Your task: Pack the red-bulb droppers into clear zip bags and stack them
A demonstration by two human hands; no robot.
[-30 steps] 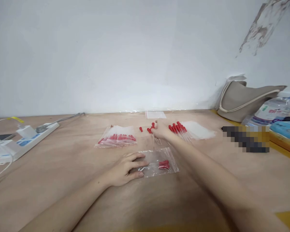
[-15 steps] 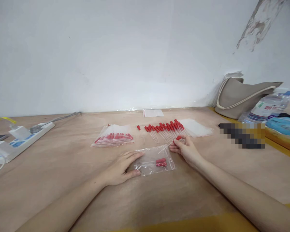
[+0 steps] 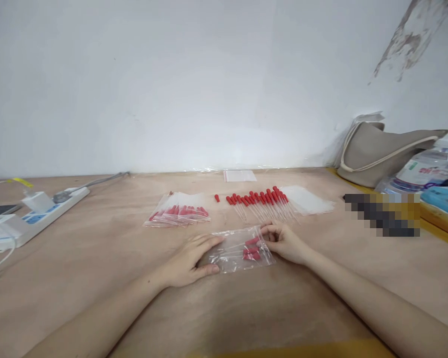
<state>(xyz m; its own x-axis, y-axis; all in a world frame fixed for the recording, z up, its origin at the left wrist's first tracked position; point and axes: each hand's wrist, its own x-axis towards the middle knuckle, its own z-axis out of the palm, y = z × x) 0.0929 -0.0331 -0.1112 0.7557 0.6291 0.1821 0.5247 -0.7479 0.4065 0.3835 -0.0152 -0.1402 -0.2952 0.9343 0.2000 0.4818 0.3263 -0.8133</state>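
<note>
A clear zip bag lies flat in front of me with several red-bulbed droppers inside, their thin stems pointing left. My left hand rests at the bag's left end, thumb and fingers spread apart, fingertips touching its edges. At the bag's right-hand mouth is my right hand, fingers closed at the bulb of a dropper that lies slantwise inside the bag. Two other red bulbs sit just below it. Part of the right fingers is hidden behind the plastic.
Loose droppers lie in a row behind the bag, with a single red bulb to their left. Filled bags are stacked at left, flat bags at right. A power strip, grey bag and bottle flank them.
My right hand has carried the dropper from above the bag's mouth down into the bag. The left hand keeps its place on the bag. The view has shifted slightly.
</note>
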